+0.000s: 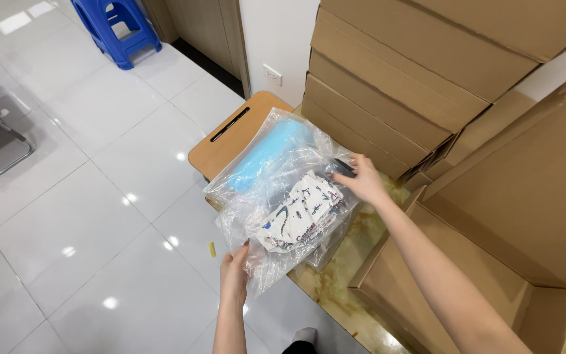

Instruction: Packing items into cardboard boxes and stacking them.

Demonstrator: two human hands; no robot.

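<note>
A: Glossy white floor tiles (80, 196) fill the left side, and ceiling lights are bouncing off them in bright spots.

B: Blue plastic stool (119, 29) up top, beside a wooden door (214, 33) and a white wall (276, 39) with a socket (272, 74).

A: Stacked cardboard boxes (388, 85) crowd the right, above a marbled tabletop (355, 262).

B: A wooden desk (230, 134) sits just left of them.
</note>
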